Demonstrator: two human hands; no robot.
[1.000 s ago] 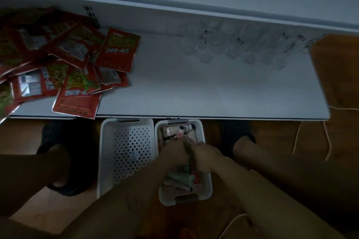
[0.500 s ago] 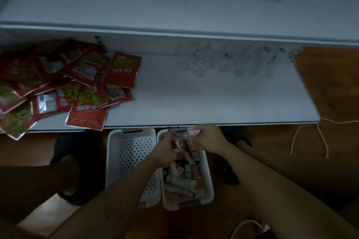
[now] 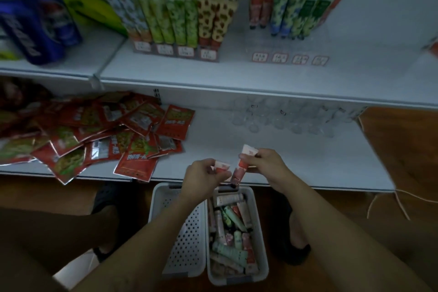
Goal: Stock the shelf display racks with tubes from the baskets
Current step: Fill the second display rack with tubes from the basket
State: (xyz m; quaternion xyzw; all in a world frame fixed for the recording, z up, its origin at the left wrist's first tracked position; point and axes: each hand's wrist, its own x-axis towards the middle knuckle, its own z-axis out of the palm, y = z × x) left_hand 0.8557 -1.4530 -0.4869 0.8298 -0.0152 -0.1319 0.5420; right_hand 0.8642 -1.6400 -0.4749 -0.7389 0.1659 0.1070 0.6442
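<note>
My left hand (image 3: 203, 176) is curled round a small red-and-white tube (image 3: 222, 165), pinching it between thumb and fingertips. My right hand (image 3: 266, 164) pinches a second, longer red-and-white tube (image 3: 239, 168) near its flat crimped end, so that it hangs with the dark cap pointing down. Both hands are close together, just above the front edge of the lower white shelf (image 3: 296, 161).

Below them on the floor stand two white perforated plastic baskets side by side, touching. The right-hand basket (image 3: 237, 278) holds a loose heap of assorted tubes (image 3: 231, 232) in pale green, pink and red. My left forearm crosses over the left-hand basket (image 3: 189, 239).

On the lower shelf a scatter of red foil snack packets (image 3: 94, 135) lies to the left, and a clear plastic rack (image 3: 291, 116) sits at the back right. On the upper white shelf (image 3: 237, 78) one display rack (image 3: 175, 19) is packed with green and patterned tubes standing upright, and beside it a second clear display rack (image 3: 291, 7) holds red, blue and green tubes. A blue bag (image 3: 35, 26) leans at the far left, blurred.
</note>
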